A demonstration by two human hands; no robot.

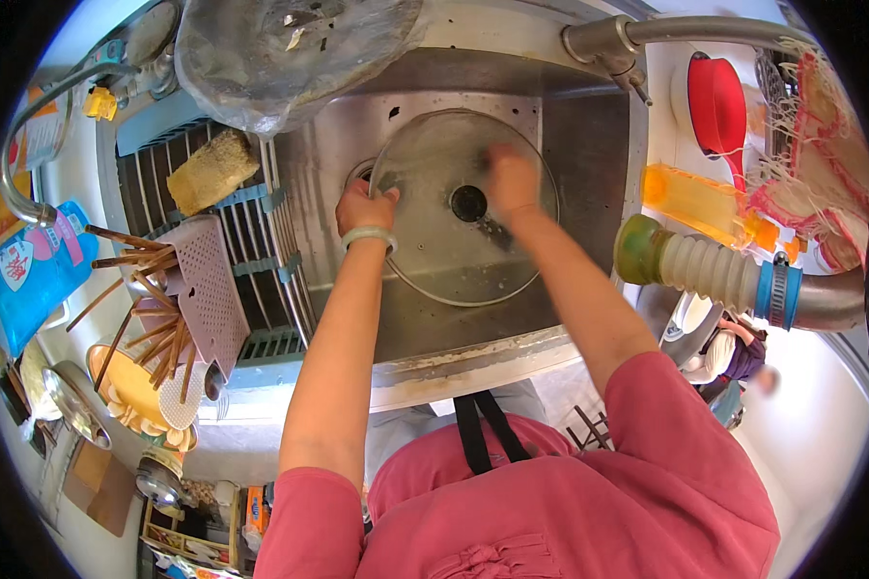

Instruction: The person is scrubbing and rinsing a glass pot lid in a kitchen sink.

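A round glass pot lid point(434, 253) with a dark knob point(469, 203) is held over a stainless steel sink point(586, 145). My left hand point(366, 206), with a pale bangle at the wrist, grips the lid's left rim. Blurred, my right hand point(510, 177) is over the lid's upper right part, close to the knob. Something dark shows at its fingers, but I cannot tell what it is or whether the hand holds it. The drain lies partly hidden behind the lid's left edge.
Left of the lid, a sponge point(212, 171) lies on a metal rack point(246, 253) beside a chopstick holder point(210, 289). A plastic-covered round object point(290, 65) overhangs the sink's back. At right are a faucet point(601, 40), a ribbed hose point(702, 268) and a red ladle point(717, 101). A person sits far right.
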